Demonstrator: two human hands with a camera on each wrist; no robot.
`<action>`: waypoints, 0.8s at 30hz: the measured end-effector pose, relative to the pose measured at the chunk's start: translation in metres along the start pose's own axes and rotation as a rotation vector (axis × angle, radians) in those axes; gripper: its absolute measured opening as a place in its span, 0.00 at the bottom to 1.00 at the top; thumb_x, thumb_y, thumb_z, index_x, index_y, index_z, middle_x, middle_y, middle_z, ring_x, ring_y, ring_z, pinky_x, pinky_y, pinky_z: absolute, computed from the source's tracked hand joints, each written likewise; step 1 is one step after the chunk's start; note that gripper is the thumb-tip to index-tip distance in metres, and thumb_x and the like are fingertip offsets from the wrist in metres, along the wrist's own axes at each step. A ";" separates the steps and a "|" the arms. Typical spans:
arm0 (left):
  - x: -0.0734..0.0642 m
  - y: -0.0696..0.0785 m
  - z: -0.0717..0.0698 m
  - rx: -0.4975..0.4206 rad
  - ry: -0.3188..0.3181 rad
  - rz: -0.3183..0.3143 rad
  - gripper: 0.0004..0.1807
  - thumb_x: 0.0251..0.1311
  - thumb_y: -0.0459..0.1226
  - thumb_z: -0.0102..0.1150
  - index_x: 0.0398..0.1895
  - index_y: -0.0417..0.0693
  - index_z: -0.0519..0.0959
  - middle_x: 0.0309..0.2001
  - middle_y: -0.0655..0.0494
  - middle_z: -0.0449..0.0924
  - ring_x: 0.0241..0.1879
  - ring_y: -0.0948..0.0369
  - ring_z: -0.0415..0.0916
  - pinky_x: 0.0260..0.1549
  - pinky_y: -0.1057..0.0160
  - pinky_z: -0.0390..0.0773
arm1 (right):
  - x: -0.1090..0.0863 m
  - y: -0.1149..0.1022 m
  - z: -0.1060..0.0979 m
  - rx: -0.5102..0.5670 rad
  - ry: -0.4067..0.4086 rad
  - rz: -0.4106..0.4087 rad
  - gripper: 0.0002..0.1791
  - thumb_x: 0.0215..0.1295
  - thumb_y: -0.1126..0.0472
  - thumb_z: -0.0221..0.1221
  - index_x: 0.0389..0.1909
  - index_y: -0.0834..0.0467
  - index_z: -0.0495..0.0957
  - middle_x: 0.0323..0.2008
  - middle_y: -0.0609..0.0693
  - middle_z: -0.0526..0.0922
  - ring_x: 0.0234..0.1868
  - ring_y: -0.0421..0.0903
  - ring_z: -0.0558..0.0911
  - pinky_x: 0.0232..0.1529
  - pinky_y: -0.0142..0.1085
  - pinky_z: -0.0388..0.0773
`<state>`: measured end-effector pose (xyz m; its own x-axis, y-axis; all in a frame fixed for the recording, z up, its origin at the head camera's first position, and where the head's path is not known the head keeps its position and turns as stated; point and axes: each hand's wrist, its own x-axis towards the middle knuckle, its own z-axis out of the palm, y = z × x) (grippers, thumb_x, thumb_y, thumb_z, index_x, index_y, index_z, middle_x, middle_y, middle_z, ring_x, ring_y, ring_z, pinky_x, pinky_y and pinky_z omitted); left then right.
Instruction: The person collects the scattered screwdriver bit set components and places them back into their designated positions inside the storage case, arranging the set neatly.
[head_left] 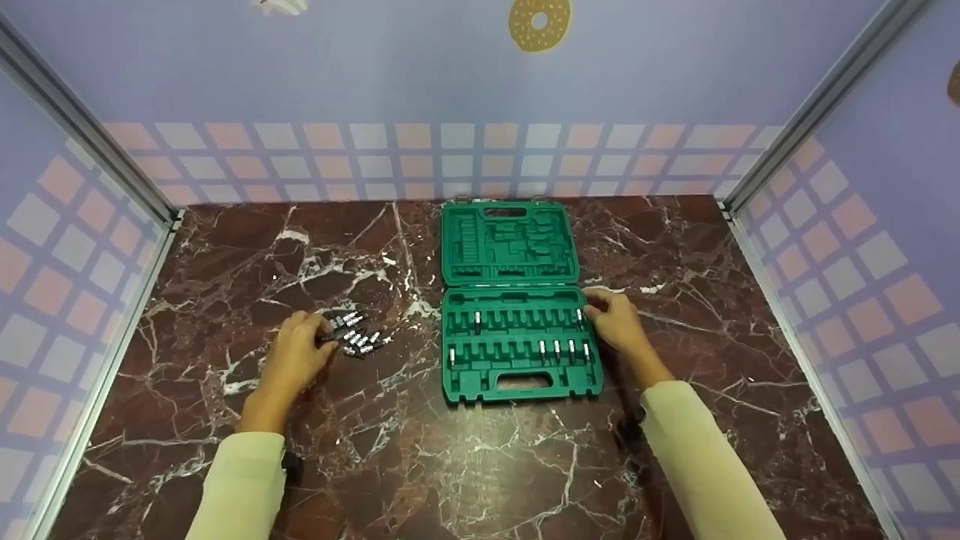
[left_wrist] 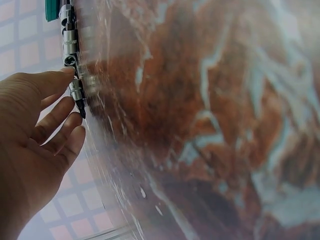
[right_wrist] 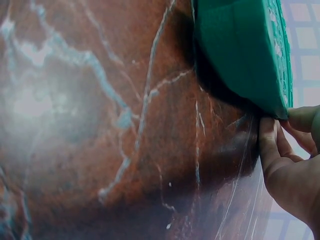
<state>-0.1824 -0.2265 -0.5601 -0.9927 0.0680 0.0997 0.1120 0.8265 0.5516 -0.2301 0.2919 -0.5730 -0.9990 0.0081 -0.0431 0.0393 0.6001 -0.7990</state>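
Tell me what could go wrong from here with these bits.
The loose socket bits lie heaped beside the left hand, so a clumsy touch might scatter them. The right hand is at the edge of the green tool case; a jolt there could dislodge the seated bits.

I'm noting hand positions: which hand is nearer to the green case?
The right. The right hand touches the green case at its right edge; the left hand is away to the case's left, beside the loose bits.
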 end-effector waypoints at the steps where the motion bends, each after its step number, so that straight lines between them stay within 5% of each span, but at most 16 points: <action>1: -0.001 -0.001 0.000 0.000 0.002 0.003 0.10 0.58 0.28 0.70 0.41 0.35 0.80 0.45 0.38 0.76 0.52 0.39 0.73 0.57 0.37 0.75 | 0.000 0.000 0.001 0.000 -0.001 -0.001 0.18 0.72 0.70 0.58 0.61 0.66 0.80 0.56 0.65 0.84 0.57 0.60 0.82 0.59 0.54 0.78; 13: -0.002 -0.003 -0.001 0.036 -0.034 0.021 0.08 0.57 0.27 0.70 0.38 0.36 0.81 0.42 0.39 0.76 0.48 0.39 0.75 0.53 0.38 0.77 | -0.003 -0.001 0.001 -0.026 -0.028 0.004 0.20 0.74 0.69 0.57 0.64 0.65 0.78 0.60 0.65 0.82 0.61 0.61 0.80 0.60 0.56 0.78; 24: 0.002 -0.001 -0.003 0.068 -0.071 0.106 0.06 0.59 0.26 0.69 0.39 0.36 0.83 0.39 0.42 0.76 0.43 0.42 0.79 0.45 0.40 0.81 | -0.001 -0.001 -0.002 -0.031 -0.020 0.010 0.19 0.74 0.68 0.57 0.63 0.65 0.79 0.58 0.66 0.83 0.58 0.61 0.81 0.59 0.56 0.78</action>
<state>-0.1843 -0.2288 -0.5579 -0.9764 0.1943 0.0946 0.2157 0.8481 0.4839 -0.2292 0.2930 -0.5709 -0.9980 -0.0012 -0.0629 0.0484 0.6247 -0.7794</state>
